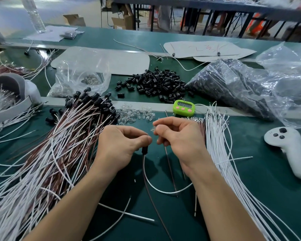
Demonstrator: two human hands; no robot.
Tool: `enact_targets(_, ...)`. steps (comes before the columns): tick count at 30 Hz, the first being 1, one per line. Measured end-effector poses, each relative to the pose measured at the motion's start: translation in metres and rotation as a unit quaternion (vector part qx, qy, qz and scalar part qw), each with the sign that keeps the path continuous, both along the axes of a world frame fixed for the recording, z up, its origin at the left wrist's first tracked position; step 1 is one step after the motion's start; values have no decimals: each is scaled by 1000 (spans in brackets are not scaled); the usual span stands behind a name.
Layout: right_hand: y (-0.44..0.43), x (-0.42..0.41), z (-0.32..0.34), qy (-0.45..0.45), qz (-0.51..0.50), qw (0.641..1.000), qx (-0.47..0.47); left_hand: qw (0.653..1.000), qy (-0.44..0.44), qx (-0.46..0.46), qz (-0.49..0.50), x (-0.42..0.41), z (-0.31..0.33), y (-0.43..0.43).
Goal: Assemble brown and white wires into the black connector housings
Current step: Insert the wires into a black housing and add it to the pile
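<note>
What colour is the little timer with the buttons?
The timer is bright green with pink buttons, seen in the head view.

Left hand [122,145] and right hand [177,136], fingers curled, apparently pinching, nearly touch.

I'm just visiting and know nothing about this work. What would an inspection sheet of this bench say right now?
Surface: green mat, mostly covered.
Job's things: loose black housings piled mid-bench; wire bundle with housings fitted, at left; white wires at right.
Clutter: green timer, white controller, plastic bags, clear bulbs.
Hands: left hand pinches a black housing with wires hanging; right hand pinches a small clear part.
Cables: one white wire loops below the hands.
Surroundings: cardboard boxes, another table behind.
</note>
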State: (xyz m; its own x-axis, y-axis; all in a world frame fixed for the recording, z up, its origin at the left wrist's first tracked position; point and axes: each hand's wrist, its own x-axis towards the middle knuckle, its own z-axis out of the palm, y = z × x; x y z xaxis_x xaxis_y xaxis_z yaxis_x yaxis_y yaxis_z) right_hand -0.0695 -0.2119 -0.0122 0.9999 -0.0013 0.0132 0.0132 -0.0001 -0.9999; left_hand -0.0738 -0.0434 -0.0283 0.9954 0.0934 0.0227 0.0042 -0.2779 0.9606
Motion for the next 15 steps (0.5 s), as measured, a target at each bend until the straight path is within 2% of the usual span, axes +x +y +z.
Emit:
enact_targets(5,5,-1,-3,8,26,1000,12,1000,3,-27,-12,1,0,0)
enact_targets(11,7,-1,-1,34,36,996,73,998,-1,-58,3,1,1,1)
enact_targets(15,10,-2,-2,43,30,997,60,998,0,-56,-11,1,2,0)
